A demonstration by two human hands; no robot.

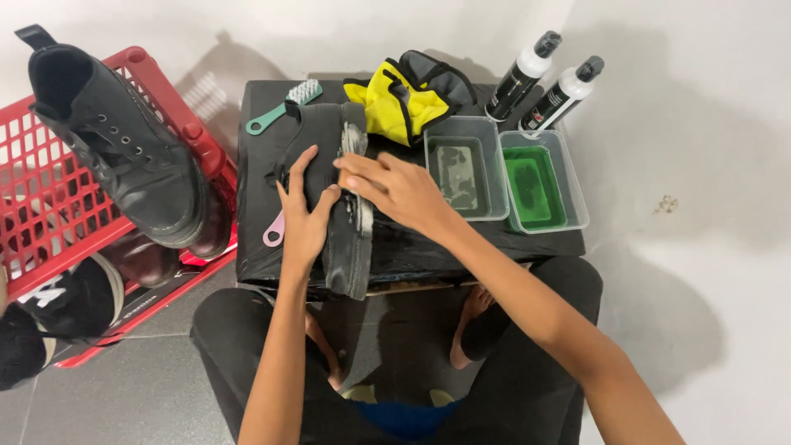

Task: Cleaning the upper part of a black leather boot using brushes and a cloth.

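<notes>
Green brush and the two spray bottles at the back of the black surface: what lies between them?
In the head view, a crumpled yellow and grey cloth lies between the green brush and the two black-and-white spray bottles.

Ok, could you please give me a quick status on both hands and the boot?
Left hand gripping the black boot on its side. Right hand pressed on its sole edge. Pink brush beside the left hand; nothing blocking.
</notes>
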